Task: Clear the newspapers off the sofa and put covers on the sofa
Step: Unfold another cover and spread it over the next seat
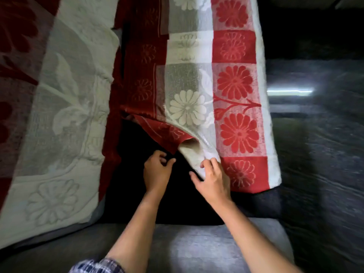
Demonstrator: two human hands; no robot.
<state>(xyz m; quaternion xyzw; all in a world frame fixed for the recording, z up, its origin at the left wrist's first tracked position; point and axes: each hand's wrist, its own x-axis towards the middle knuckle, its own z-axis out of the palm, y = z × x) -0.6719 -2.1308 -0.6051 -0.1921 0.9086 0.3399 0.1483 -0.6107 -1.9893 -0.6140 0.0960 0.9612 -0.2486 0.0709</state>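
Red-and-white floral cover (234,83) draped over sofa (197,243), lower edge turned up, pale underside exposed. Right hand (213,180) pinching that fold: thumb beneath, fingers on top. Left hand (156,172) curled at the red hem; grip not discernible. Second cover (65,115), pale floral, spread at sofa's left side.

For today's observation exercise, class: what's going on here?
A person is fitting a red-and-white floral cover over a grey sofa. The right hand pinches its turned-up lower edge. The left hand is curled beside the red corner, and its grip is unclear. A second cover lies draped to the left.
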